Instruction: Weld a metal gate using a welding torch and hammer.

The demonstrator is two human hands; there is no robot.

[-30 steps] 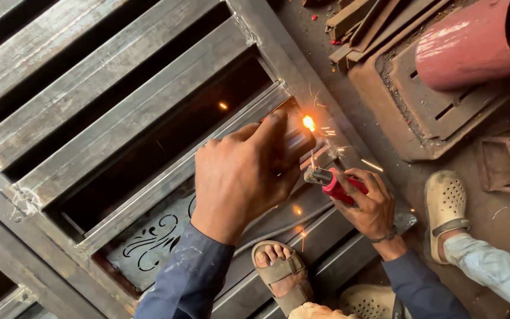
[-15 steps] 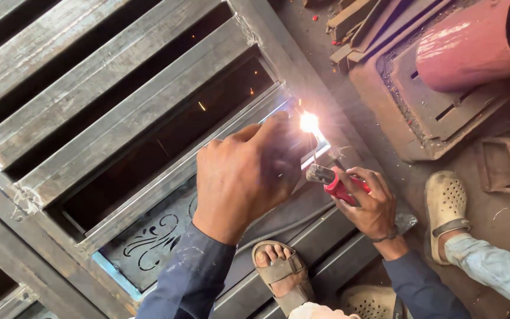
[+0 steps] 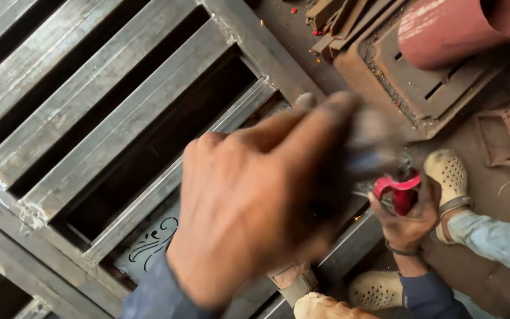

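Brown, dusty workshop floor (image 3: 302, 35) forms the background. On it lies a large grey steel gate frame of parallel rectangular tubes (image 3: 90, 112), filling the left and centre of the scene; a flat panel with black scroll ornament (image 3: 151, 245) sits within its near section.

Left hand (image 3: 255, 201): raised close to the camera, blurred, fingers curved and pointing to the right. A dark blurred shape (image 3: 373, 142) lies at the fingertips; whether the hand grips it cannot be told.

Right hand (image 3: 408, 215): near right, closed around the red-handled welding electrode holder (image 3: 398, 192), which sits just beside the right edge of the frame.

At far right stand a rust-coloured metal base plate (image 3: 420, 94) and a red cylindrical pipe (image 3: 444, 26). Beige perforated clogs (image 3: 450, 174) and a tan sandal (image 3: 293, 283) are visible along the near edge.
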